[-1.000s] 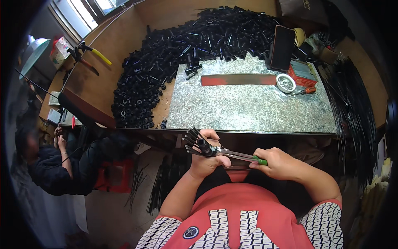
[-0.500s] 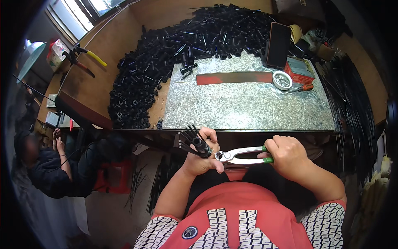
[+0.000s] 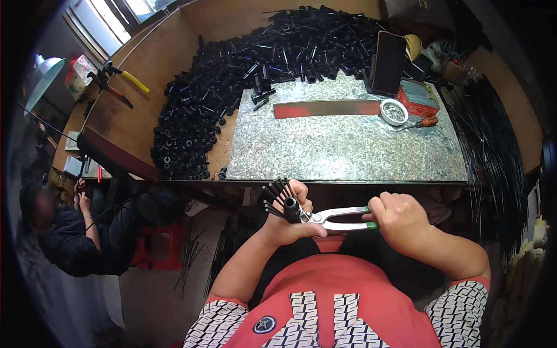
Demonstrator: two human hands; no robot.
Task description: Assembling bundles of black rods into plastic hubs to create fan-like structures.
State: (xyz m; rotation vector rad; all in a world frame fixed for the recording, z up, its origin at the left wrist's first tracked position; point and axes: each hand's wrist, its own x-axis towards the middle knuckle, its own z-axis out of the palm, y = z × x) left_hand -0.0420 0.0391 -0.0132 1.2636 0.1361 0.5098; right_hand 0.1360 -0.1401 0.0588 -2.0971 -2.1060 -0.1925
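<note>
My left hand is closed around a black tubular hub, and its thumb points toward the pliers. Several thin black rods fan out from the hub, their rounded tips up and to the left. In my right hand are pincer-type pliers with bare metal jaws and green grips at the handle ends. The jaws are at the lower right side of the hub, by a thin wire loop. What exactly they bite on is too small to make out.
Black plastic parts heap behind a speckled stone slab. On it are a flat bar, a white bowl, a phone and an orange-handled screwdriver. Long black rods hang at right; another person sits at left.
The hub in my left hand has turned and shifted slightly right, its open end now facing up more. The pliers' handles are closer together, and the jaws have moved a little right.
</note>
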